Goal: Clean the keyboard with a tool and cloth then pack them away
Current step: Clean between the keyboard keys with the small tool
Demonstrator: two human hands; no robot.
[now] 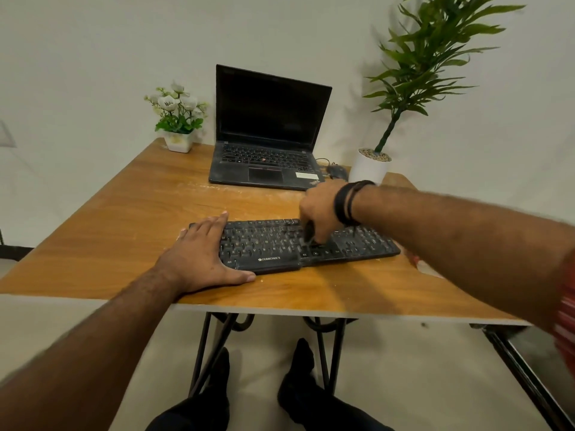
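Note:
A dusty black keyboard [267, 244] lies across the near middle of the wooden table [130, 219]. My left hand [202, 253] rests flat on the keyboard's left end, fingers spread, pinning it down. My right hand [320, 209] hovers over the keyboard's middle, fingers closed around a small dark cleaning tool [309, 233] whose tip touches the keys. A bit of red cloth [412, 259] shows at the keyboard's right end, mostly hidden behind my right forearm.
An open black laptop [267, 144] stands at the back of the table, with a mouse [337, 172] to its right. A small white flower pot [179, 141] sits back left, a tall green plant in a white pot [370, 166] back right. The near table edge runs just below my left wrist.

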